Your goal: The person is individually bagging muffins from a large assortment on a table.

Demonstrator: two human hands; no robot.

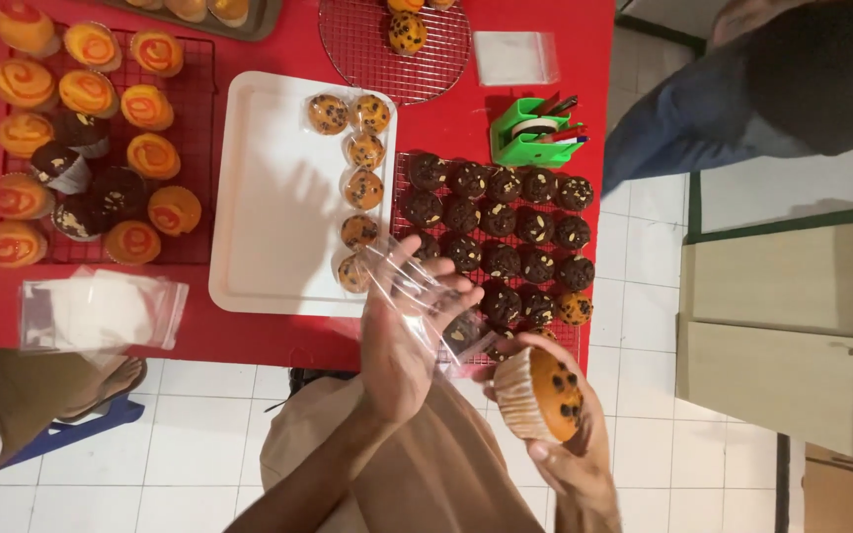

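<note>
My left hand (405, 341) holds a clear plastic bag (417, 291) above the near edge of the red table (446, 118). Just right of it, my right hand (570, 459) grips a golden chocolate-chip muffin (543, 393) in a white paper cup, tilted on its side and close to the bag's lower end. A wire rack (584, 341) packed with several dark chocolate muffins (501, 222) lies behind both hands. A white tray (269, 188) to the left carries a column of several bagged chip muffins (359, 188).
A stack of clear bags (101, 311) lies at the table's near left. Orange-swirl and dark cupcakes (86, 148) fill a left rack. A round rack (394, 44), a green tape dispenser (530, 133) and more bags (513, 57) are at the back. Another person (742, 89) sits at the right.
</note>
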